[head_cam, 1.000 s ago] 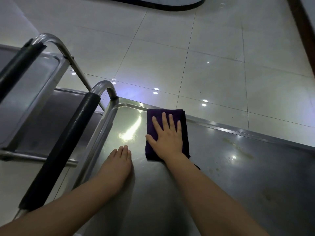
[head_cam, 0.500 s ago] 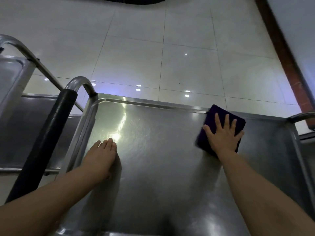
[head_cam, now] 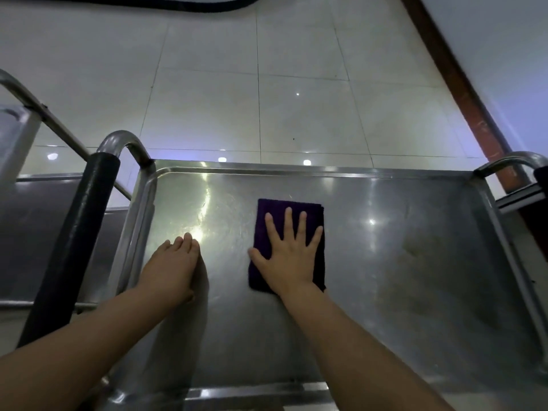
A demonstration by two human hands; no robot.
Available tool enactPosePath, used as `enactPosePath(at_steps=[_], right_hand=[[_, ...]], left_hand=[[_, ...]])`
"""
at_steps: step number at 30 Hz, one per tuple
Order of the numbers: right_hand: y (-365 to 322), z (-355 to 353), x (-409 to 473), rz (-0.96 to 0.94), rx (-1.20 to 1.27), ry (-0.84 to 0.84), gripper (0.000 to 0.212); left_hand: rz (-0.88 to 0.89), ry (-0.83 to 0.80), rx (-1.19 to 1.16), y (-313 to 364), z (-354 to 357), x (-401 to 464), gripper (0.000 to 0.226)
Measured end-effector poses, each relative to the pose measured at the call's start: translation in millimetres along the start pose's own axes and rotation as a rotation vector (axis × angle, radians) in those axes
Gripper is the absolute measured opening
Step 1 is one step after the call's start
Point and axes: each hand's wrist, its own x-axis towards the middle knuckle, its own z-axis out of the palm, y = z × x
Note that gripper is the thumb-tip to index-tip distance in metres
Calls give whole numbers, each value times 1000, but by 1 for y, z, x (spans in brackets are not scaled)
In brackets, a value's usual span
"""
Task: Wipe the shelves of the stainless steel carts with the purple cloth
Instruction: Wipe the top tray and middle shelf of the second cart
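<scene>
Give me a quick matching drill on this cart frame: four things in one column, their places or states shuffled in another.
Things:
1. purple cloth
2. left hand
3. black handle grip
4. brownish smear

Places or states:
A. on the shelf, right of the cloth
B. flat on bare steel
C. pressed under the right hand
D. on the cart's left end rail

Pairs: 1-C, 2-B, 3-D, 4-A

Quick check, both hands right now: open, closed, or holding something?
Left hand: open, flat on the cart shelf.
Right hand: open, fingers spread, pressing the purple cloth.
</scene>
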Motion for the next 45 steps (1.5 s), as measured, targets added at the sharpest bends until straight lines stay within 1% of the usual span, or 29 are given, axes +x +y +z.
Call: enactPosePath(at_steps=[2,4,7,9,11,14,23,26,28,30,31,32,34,36,40,42,45], right_hand=[[-25,9,-22,-93,-19,5,81],[-35,15,-40,-164,-36,3,78],[-24,13,-49,-239,-42,-10,72],[-10,10,-47,-252,-34,-17,71],[8,7,-43,-209,-33,-17,70],[47,0,-35,-93,-20,0,70],[214,-26,-29,267,12,42,70],[258,-29,-39,315,30,30,69],[269,-28,-44,309,33,29,68],[272,-28,-45,306,32,21,68],[272,-29,-44,306,34,15,67],[272,-29,-43,308,34,9,67],[271,-30,-40,311,18,0,66],[268,-28,-39,320,-1,-1,65],[241,-17,-47,312,-51,39,64],[211,-10,-55,260,-79,59,66],[145,4,-73,98,-83,44,68]], left_hand=[[-4,4,28,2,-3,-4,106],[-17,-2,55,5,-5,-8,105],[-38,-6,80,10,-7,-14,105],[-43,-12,79,11,-9,-16,106],[-45,-25,79,12,-12,-17,107],[-53,-49,96,14,-15,-18,108],[-120,-102,97,28,-20,-18,107],[-148,-112,133,36,-26,-22,103],[-139,-58,191,45,-30,-23,93],[-63,53,215,63,-31,-26,84],[4,103,189,74,-31,-26,84],[77,128,140,86,-31,-26,88],[177,110,25,109,-28,-27,95],[172,89,-22,122,-23,-26,97],[133,111,-67,125,-12,-25,99],[130,109,-74,125,-11,-27,99],[131,96,-88,124,-9,-28,98]])
